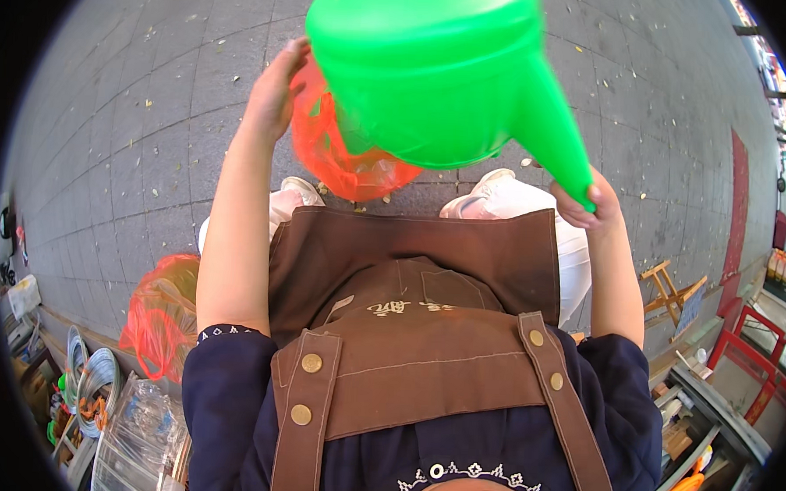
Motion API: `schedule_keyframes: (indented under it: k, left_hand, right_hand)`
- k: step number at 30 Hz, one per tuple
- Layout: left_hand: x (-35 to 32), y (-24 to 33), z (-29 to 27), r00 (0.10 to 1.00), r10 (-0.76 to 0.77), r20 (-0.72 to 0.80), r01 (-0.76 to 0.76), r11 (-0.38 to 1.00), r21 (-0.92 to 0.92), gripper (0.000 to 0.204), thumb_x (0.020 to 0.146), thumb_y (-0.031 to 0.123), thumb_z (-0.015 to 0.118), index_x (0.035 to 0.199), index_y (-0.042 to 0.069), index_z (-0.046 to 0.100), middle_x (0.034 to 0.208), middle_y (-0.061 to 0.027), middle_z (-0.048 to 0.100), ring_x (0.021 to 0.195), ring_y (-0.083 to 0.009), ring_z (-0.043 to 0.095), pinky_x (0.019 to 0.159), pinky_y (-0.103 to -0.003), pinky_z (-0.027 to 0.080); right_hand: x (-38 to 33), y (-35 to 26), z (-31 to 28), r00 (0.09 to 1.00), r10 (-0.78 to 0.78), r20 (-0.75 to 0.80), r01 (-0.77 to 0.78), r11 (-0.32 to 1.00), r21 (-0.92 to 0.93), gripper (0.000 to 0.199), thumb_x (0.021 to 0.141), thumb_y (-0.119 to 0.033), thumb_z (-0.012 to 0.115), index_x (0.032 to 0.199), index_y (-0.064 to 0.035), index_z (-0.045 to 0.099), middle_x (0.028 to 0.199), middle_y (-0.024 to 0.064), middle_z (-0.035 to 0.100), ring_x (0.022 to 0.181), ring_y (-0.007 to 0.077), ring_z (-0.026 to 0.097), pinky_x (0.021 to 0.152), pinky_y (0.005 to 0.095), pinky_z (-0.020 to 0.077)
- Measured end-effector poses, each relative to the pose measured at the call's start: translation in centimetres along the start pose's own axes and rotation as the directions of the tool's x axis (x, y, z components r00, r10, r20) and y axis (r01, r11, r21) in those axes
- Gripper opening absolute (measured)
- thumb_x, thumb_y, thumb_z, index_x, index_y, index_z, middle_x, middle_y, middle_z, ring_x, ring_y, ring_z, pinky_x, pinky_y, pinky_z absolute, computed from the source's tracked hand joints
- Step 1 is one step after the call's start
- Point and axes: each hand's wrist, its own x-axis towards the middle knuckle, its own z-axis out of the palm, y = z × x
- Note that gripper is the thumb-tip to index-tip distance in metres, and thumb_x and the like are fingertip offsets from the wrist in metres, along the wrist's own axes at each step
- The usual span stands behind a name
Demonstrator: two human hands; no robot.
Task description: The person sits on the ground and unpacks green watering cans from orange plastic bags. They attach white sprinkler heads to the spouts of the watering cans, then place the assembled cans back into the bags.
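A large bright green plastic water dipper (426, 89) fills the upper middle, slightly smeared by motion, with a thick tapering handle running down to the right. My right hand (595, 202) is closed round the end of that handle. At the dipper's left edge is my left hand (277, 87), its fingers stretched out and thumb apart; whether its fingertips press on the plastic I cannot tell. Below and partly behind the dipper is a translucent red-orange plastic bag (361, 176), with something green showing through it. The dipper hides much of the bag.
Grey paving (179, 131) strewn with small leaves stretches ahead. Another red plastic bag (162, 314) stands by my left side. Coiled hoses (97, 386) and clear-wrapped goods (143, 441) lie lower left. A wooden folding stool (672, 293) and red metal frame (761, 349) are at right.
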Motion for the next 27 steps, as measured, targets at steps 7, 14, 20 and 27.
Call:
schedule_keyframes:
  k: [7, 14, 20, 27]
  left_hand:
    - [-0.9, -10.0, 0.5, 0.931, -0.354, -0.084, 0.079, -0.026, 0.996, 0.059, 0.089, 0.040, 0.053, 0.141, 0.016, 0.037, 0.144, -0.0172, 0.034, 0.126, -0.0338, 0.044, 0.101, -0.048, 0.039]
    - [-0.6, -12.2, 0.9, 0.925, -0.379, 0.010, -0.011, 0.000, 1.000, 0.051, 0.090, 0.035, 0.052, 0.135, 0.012, 0.042, 0.134, -0.0183, 0.044, 0.118, -0.0359, 0.050, 0.097, -0.046, 0.043]
    - [-0.2, -12.5, 2.4, 0.845, -0.492, 0.211, -0.196, 0.083, 0.977, 0.051, 0.089, 0.033, 0.054, 0.132, 0.008, 0.045, 0.129, -0.0214, 0.048, 0.115, -0.0365, 0.051, 0.096, -0.044, 0.044]
    - [-2.9, -14.2, 6.9, 0.789, -0.460, 0.408, -0.401, 0.118, 0.909, 0.048, 0.086, 0.026, 0.054, 0.130, 0.006, 0.047, 0.125, -0.0184, 0.050, 0.116, -0.0341, 0.051, 0.096, -0.042, 0.042]
  right_hand:
    - [-3.7, -5.5, 4.0, 0.825, -0.518, -0.225, 0.459, 0.848, -0.267, 0.071, 0.085, -0.030, 0.068, 0.135, 0.0049, 0.031, 0.064, -0.0016, 0.046, 0.041, 0.0022, 0.033, 0.036, 0.0151, 0.0271]
    - [-0.6, -8.1, -6.5, 0.738, -0.620, -0.266, -0.480, -0.204, -0.853, 0.047, 0.084, -0.026, 0.062, 0.119, 0.0033, 0.050, 0.093, 0.0208, 0.064, 0.082, 0.0327, 0.065, 0.068, 0.0395, 0.0493]
    - [9.2, -2.8, -19.6, 0.729, -0.138, -0.670, -0.664, -0.379, -0.645, 0.051, 0.080, -0.031, 0.065, 0.115, 0.0041, 0.051, 0.108, 0.0283, 0.060, 0.102, 0.0409, 0.059, 0.085, 0.0461, 0.0474]
    - [13.5, 4.4, -18.6, 0.645, -0.206, -0.736, -0.745, -0.385, -0.545, 0.043, 0.080, -0.028, 0.064, 0.108, 0.0006, 0.048, 0.096, 0.0244, 0.065, 0.089, 0.0395, 0.064, 0.077, 0.0487, 0.0513]
